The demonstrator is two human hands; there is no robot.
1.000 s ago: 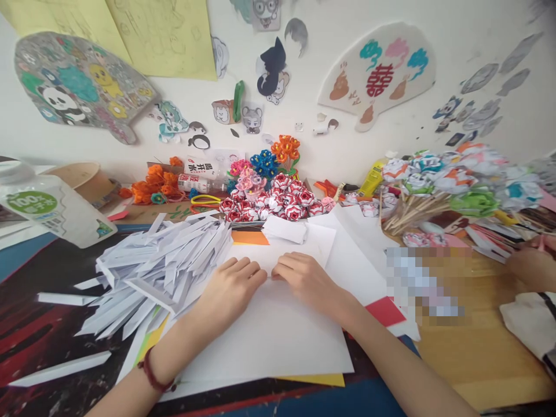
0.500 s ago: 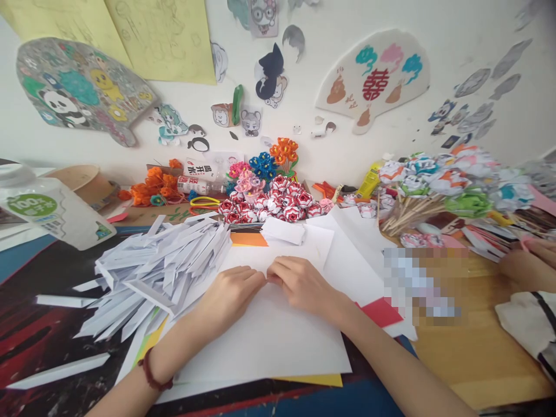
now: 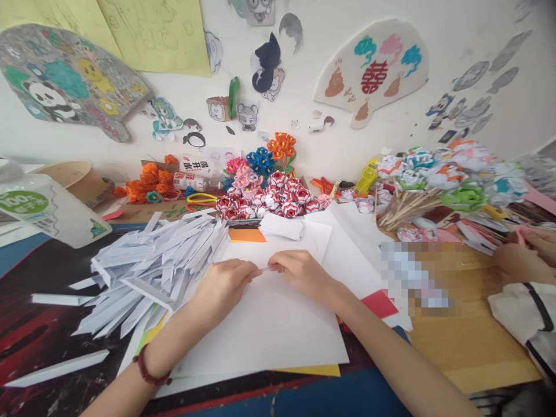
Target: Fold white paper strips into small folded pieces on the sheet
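Both of my hands are closed in a pinch above a stack of white paper sheets. Between them stretches a narrow white paper strip, mostly covered by the fingers. My left hand grips its left end and my right hand its right end, with a small gap between the fingertips. Left of the hands lies a heap of folded white paper strips. Just beyond the hands is a small stack of white paper pieces on the sheets.
Red-and-white paper flowers stand in a row behind the sheets. A white bottle is at left. Paper flowers on sticks lie at right, near another person's hands. A red paper piece sits beside my right forearm.
My hands have moved slightly apart, and a bit of the white strip now shows between them. The whole view has shifted a little. The other person's hands have moved slightly.
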